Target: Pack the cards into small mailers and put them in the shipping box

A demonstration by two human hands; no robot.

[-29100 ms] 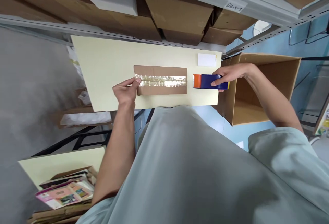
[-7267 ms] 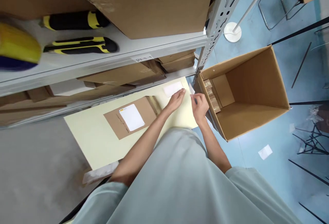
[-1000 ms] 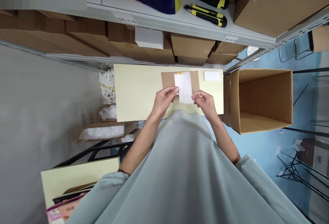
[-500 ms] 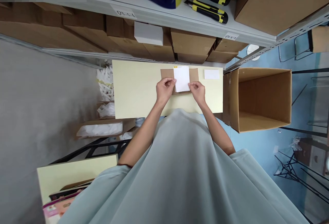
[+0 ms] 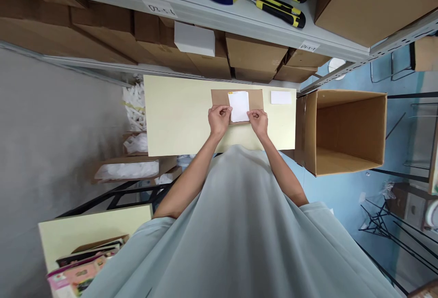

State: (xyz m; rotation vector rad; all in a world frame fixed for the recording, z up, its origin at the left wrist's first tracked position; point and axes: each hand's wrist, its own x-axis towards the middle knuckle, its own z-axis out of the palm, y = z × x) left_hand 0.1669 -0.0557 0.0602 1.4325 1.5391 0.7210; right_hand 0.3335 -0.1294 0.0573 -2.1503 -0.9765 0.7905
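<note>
A white sheet (image 5: 239,106) with a small yellow mark at its top edge lies over a flat brown cardboard piece (image 5: 256,100) on the cream table (image 5: 178,115). My left hand (image 5: 219,119) pinches the sheet's left edge, fingers closed. At its lower right corner, my right hand (image 5: 258,121) holds the sheet between thumb and fingers. Cardboard shows on both sides of the sheet. A small white rectangle (image 5: 281,97) lies on the table to the right of the cardboard.
An open cardboard box (image 5: 308,133) stands against the table's right end. Beyond the table, a shelf (image 5: 219,19) carries two yellow-black cutters (image 5: 278,9) and brown boxes (image 5: 256,54). Lower left, a second table (image 5: 99,220) bears colourful packages (image 5: 82,275).
The white sheet now sits lower on the cardboard, its top edge inside the cardboard's far edge. Both hands have stayed on it. The whole view has shifted slightly.
</note>
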